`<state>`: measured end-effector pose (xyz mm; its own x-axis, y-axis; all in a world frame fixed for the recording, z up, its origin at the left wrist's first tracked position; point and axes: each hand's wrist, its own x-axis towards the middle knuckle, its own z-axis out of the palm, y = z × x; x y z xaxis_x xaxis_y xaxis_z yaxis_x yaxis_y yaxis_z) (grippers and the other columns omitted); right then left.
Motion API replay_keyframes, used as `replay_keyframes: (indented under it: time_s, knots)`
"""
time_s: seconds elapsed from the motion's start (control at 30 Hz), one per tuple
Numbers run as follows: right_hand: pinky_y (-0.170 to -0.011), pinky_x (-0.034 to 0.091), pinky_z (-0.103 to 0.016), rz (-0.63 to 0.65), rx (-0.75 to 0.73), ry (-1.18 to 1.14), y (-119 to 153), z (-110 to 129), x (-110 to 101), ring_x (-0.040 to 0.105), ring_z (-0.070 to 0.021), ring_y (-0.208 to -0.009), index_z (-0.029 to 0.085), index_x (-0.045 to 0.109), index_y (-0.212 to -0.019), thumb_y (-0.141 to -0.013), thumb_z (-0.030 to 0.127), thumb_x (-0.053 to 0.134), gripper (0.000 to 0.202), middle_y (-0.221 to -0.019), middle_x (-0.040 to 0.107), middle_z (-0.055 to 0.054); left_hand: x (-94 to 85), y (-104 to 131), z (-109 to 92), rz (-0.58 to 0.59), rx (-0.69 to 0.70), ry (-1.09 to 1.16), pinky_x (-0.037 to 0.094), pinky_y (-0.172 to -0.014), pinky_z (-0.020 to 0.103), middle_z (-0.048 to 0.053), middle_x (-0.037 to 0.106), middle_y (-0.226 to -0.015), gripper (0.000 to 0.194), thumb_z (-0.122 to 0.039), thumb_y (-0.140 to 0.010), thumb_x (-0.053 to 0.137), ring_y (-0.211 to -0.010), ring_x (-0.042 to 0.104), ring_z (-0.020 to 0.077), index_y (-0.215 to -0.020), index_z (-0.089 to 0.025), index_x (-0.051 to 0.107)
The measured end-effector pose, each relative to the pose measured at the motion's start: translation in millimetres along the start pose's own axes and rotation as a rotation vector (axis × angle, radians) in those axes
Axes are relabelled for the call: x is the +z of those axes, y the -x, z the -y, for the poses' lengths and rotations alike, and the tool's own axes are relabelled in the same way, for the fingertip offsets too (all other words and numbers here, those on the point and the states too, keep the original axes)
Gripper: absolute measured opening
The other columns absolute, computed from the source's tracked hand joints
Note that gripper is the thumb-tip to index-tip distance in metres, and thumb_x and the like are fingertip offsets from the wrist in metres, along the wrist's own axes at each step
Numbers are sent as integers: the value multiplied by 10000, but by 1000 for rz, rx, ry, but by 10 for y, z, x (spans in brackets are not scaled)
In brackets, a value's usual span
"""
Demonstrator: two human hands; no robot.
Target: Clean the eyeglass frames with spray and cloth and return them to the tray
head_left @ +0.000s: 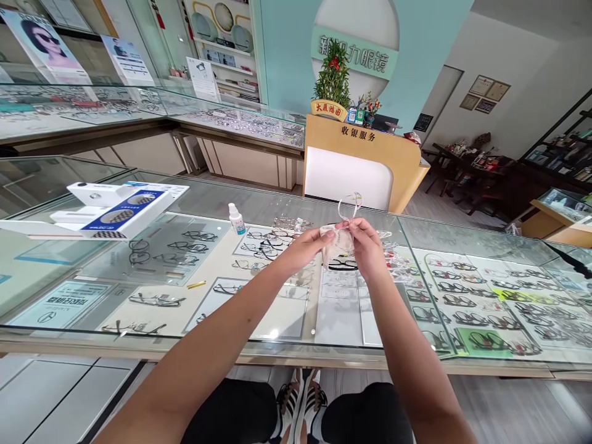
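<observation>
Above the glass counter (277,333), my two hands meet around a pair of clear-framed eyeglasses (341,208). My left hand (308,245) pinches a pale cleaning cloth (329,251) against a lens, thumb on top. Closed on the frame from the right is my right hand (367,245); part of the eyeglasses sticks up beyond the fingers. The cloth and fingers hide much of the lower lens. To the left of my hands, a small white spray bottle (237,219) stands upright on the counter.
An open white and blue box (124,213) lies on the counter at left, near a yellow stick (197,285). Rows of eyeglasses (457,300) show beneath the glass. Past the counter stands a wooden cashier desk (370,154) with a plant (333,77).
</observation>
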<state>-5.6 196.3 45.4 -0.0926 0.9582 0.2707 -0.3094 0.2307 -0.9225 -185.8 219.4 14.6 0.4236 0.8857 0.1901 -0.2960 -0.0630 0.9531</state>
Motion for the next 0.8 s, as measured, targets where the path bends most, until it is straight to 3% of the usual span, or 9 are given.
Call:
replay_keyframes:
  time_s: [0.23,0.47,0.67,0.8]
  knots:
    - [-857,534,-365,13,-7,-5,5,0,10,684,-232,-942,298,677,-899,-893,572,826,311,-1026,793,-31,-27,-2,11,2,20,-66,521,-807,310,13,677,-774,464,-650,-860,874,-793,647,181,-886,-196,778]
    - [-819,533,-356,34,45,-42,8,-24,21,691,-230,-922,292,696,-920,-857,568,861,328,-1067,802,-27,-15,23,20,-11,-50,-59,534,-791,306,32,716,-866,539,-687,-842,872,-830,670,184,-959,-170,770]
    - [-683,482,-335,73,114,-2,12,-30,6,659,-207,-825,294,692,-950,-862,605,842,356,-1152,805,-21,-6,-9,102,1,-62,63,544,-808,306,21,697,-844,585,-725,-805,886,-829,675,171,-899,-166,742]
    - [-744,517,-344,87,84,-15,11,-38,16,687,-224,-896,296,714,-945,-857,571,870,328,-1126,809,-25,1,-3,95,-27,-47,62,526,-706,291,20,673,-773,559,-700,-832,878,-747,649,165,-839,-166,715]
